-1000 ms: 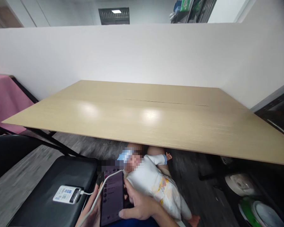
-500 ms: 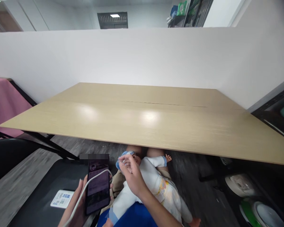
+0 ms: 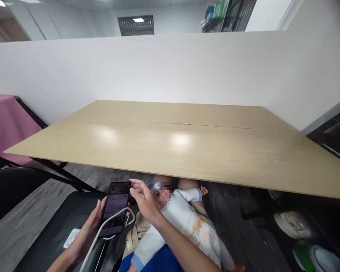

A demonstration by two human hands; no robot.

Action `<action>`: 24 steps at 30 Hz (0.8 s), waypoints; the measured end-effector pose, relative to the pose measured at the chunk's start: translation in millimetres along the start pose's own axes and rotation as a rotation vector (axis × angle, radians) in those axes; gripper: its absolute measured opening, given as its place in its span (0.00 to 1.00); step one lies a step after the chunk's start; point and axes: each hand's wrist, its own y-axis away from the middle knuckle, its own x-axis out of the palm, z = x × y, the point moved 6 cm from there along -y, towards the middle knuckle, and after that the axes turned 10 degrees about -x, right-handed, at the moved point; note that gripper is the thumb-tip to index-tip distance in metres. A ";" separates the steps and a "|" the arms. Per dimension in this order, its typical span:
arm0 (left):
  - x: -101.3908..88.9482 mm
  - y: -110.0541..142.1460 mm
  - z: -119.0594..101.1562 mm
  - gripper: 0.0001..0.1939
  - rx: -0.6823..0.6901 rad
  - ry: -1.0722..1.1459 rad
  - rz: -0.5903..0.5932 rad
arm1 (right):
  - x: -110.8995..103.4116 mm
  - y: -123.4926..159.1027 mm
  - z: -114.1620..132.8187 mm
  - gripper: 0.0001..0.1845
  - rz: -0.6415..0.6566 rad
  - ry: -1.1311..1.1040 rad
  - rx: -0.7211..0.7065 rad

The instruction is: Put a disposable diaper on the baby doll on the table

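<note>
My left hand [image 3: 93, 219] is closed around a dark smartphone [image 3: 116, 202], its lit screen facing up toward me. A white cable [image 3: 96, 236] runs up along that hand, crosses the lower screen and loops at the phone's right side. At the phone's upper right corner is my right hand [image 3: 147, 202], with its fingers apart and nothing held; whether a fingertip touches the phone I cannot tell. Across my lap lies what looks like a baby doll [image 3: 180, 211] in white clothes with blue cuffs and a printed diaper. My right forearm passes over it, hiding part of its body.
A light wooden table [image 3: 170, 147] stretches ahead, with a white partition [image 3: 170, 68] behind. To the left stands a black chair [image 3: 42, 245] with a white label [image 3: 71, 238] on its seat. Under the table at right are a white round item [image 3: 291, 223] and a green-and-white one [image 3: 304, 255].
My right hand has moved left from above the doll's head to the phone's upper corner. The phone has tilted slightly in my left hand, and the doll's head is more exposed.
</note>
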 end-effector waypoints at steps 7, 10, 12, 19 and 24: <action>17.1 -5.3 8.4 0.49 -0.095 -0.007 0.015 | -3.1 -12.4 -7.6 0.20 -0.077 0.078 -0.057; 17.3 -1.0 15.8 0.51 -0.122 0.007 -0.005 | -6.9 -9.8 -7.7 0.19 -0.084 0.091 -0.062; 17.1 2.2 20.7 0.49 -0.117 0.029 0.017 | -7.8 -7.4 -5.8 0.18 -0.076 0.075 -0.067; 3.3 7.5 41.0 0.45 -0.138 0.142 0.014 | -7.8 13.5 -4.4 0.25 -0.017 -0.070 0.039; -14.7 21.7 57.4 0.43 -0.164 0.231 0.022 | -5.5 40.7 4.6 0.38 0.058 -0.153 0.121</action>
